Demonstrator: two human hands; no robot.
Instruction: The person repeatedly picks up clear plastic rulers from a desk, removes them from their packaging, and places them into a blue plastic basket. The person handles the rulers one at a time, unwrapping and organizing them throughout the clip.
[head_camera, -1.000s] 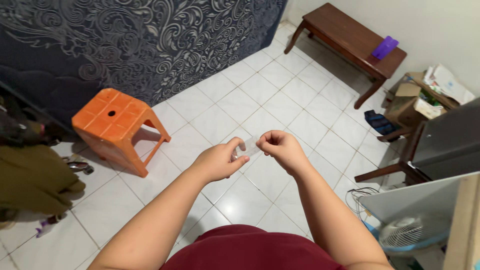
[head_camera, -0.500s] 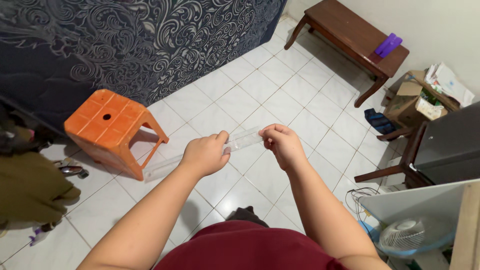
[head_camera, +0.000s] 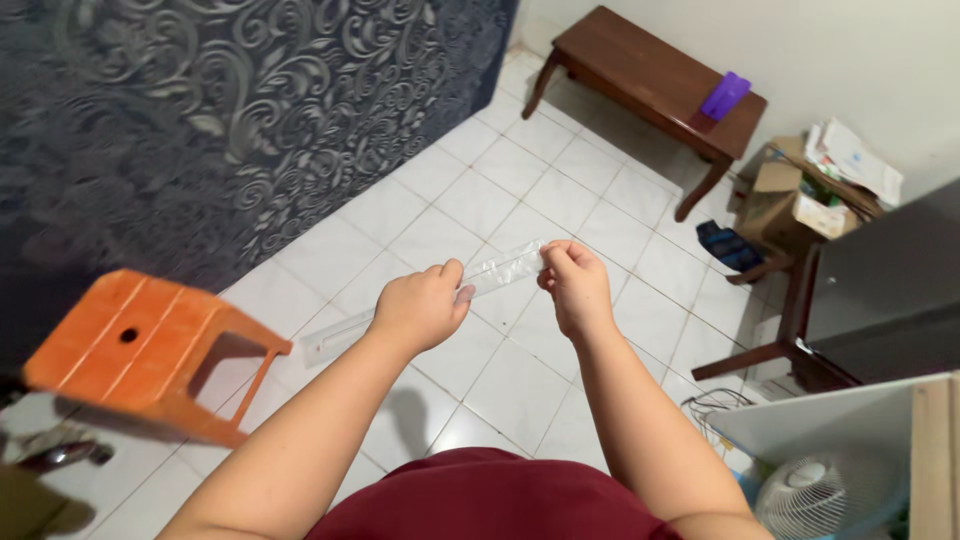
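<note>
A long, narrow strip of clear plastic, a transparent ruler (head_camera: 430, 300), is held in the air above the white tiled floor (head_camera: 520, 180), in front of the person's body. It is see-through, so the tiles are seen through it, and faint markings are visible along its length but are too small to be made out. Its long axis is set on a slant: the lower end is pointed to the left, toward the orange plastic stool (head_camera: 140, 350), and the upper end is pointed up and to the right, toward the dark wooden bench (head_camera: 640, 75).

The left hand (head_camera: 420, 305) is closed around the ruler near its middle, with the thumb laid along the top edge, so that a length of ruler is left sticking out beyond the fist on the left. The upper right end is pinched by the right hand (head_camera: 575, 285), its fingers curled shut on the tip. The two hands are kept near each other, with a short bare stretch of ruler between them
</note>
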